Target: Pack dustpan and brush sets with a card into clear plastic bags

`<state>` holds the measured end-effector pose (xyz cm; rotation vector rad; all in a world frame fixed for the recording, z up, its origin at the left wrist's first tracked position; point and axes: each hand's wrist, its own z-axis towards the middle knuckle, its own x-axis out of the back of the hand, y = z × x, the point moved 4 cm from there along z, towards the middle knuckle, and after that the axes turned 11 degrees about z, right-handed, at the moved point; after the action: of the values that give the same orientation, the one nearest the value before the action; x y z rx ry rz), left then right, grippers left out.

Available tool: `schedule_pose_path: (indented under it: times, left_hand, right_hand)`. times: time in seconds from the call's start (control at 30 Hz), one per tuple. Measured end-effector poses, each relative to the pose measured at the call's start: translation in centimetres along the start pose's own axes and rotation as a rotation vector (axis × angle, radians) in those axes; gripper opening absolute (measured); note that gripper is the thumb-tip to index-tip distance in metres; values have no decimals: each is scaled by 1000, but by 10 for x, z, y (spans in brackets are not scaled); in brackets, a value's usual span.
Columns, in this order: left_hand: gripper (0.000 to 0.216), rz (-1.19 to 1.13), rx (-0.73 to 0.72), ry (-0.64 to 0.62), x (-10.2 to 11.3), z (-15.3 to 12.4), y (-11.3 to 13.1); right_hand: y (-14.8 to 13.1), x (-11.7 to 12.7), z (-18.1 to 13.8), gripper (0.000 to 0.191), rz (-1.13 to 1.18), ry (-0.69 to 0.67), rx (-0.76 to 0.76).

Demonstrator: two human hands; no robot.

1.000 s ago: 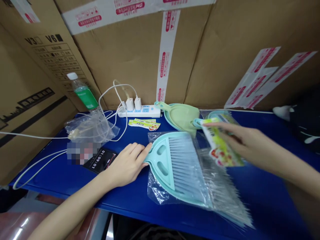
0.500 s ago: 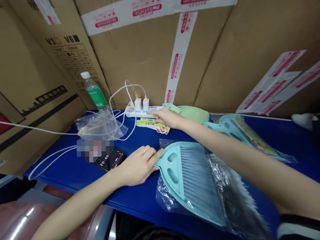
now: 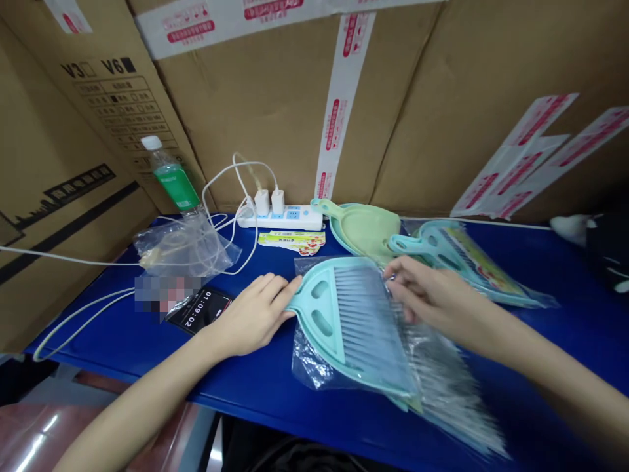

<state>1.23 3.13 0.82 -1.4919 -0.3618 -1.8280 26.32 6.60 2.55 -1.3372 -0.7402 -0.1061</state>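
My left hand [image 3: 258,311] is closed round the handle end of a light-blue dustpan and brush set [image 3: 322,321], which lies partly in a clear plastic bag [image 3: 432,367]. The brush's pale bristles spread across the pan toward the right. At the set's upper right corner, my right hand [image 3: 432,292] pinches the edge of the clear bag. Behind it lie a green dustpan set [image 3: 368,226] and another blue dustpan and brush set [image 3: 442,246] in a bag with a yellow label.
A white power strip [image 3: 309,216] with chargers stands along the cardboard [image 3: 275,118] at the back. Several printed cards [image 3: 295,241] lie before it. Left are a bottle [image 3: 177,183], a crumpled clear bag [image 3: 196,242], a phone [image 3: 206,308] and loose white cables.
My right hand has come back from the printed cards by the power strip to the clear bag's edge. The left hand keeps hold of the dustpan handle. The view has shifted slightly.
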Motion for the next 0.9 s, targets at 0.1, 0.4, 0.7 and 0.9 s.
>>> schedule_pose_path:
  times: [0.1, 0.4, 0.7, 0.9]
  left_hand:
    - [50, -4, 12, 29, 3, 0, -2]
    - [51, -31, 37, 11, 1, 2, 2]
    - [37, 74, -263, 226, 22, 4, 28]
    - [30, 175, -351, 309, 42, -8, 24]
  right_hand:
    - [15, -4, -18, 43, 268, -3, -142]
    - [26, -19, -16, 77, 693, -37, -311]
    - [29, -20, -18, 90, 867, -18, -284]
    - [26, -15, -21, 93, 797, 33, -264]
